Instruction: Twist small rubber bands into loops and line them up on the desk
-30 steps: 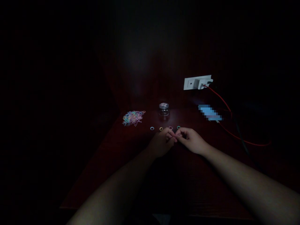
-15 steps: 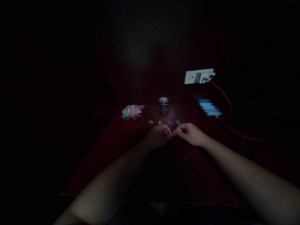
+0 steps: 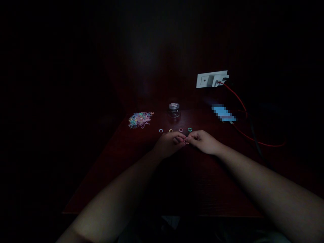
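Between my two hands is a small pinkish hair tie. My right hand pinches it between thumb and forefinger, while the fingertips of my left hand close on its other side. Just beyond my knuckles, a row of single hair ties lies on the dark red table: a blue hair tie, a yellow hair tie partly behind my left hand, a pink hair tie and a green hair tie.
A heap of pastel hair ties lies at the back left. Behind the row stands a clear lidded jar. At right, a blurred-out phone-like thing connects to a red cable from a wall socket.
My fingertips have parted a little, bringing the pinkish hair tie into sight, and my left fingers have shifted around it. The whole view has tilted, so the table things sit higher.
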Tool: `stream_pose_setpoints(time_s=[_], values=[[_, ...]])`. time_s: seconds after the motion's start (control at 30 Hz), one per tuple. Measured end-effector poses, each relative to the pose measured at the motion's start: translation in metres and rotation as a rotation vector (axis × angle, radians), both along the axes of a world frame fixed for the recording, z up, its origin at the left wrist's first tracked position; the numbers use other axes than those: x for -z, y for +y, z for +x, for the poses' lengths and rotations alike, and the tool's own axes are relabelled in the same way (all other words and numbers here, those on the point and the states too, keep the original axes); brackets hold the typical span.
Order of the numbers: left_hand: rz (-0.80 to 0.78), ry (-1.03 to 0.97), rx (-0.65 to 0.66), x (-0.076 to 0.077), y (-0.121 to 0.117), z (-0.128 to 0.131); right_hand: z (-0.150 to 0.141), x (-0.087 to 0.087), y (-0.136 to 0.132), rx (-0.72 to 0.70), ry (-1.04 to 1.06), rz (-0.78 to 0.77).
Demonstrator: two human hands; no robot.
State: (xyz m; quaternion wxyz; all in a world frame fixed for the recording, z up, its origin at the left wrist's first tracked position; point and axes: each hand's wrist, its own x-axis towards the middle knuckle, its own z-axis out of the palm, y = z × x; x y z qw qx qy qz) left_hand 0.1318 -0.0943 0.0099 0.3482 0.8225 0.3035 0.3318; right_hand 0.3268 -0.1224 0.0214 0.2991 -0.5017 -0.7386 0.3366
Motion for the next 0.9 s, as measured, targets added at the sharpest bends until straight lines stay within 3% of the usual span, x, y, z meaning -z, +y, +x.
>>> stream_pose_setpoints(time_s=[0.43, 0.67, 0.9], values=[[-0.145, -0.003, -0.031, -0.0013, -0.0014, 0.0019, -0.0005, 0.0004, -0.0009, -0.025, -0.042, 0.039], [-0.184, -0.088, 0.032, 0.0003, -0.0024, 0.003, -0.0003, 0.0021, -0.0012, -0.059, -0.035, 0.034], [-0.184, -0.083, 0.013, -0.0012, -0.0039, 0.0038, 0.0, 0.0025, -0.0017, -0.076, 0.025, 0.002]])
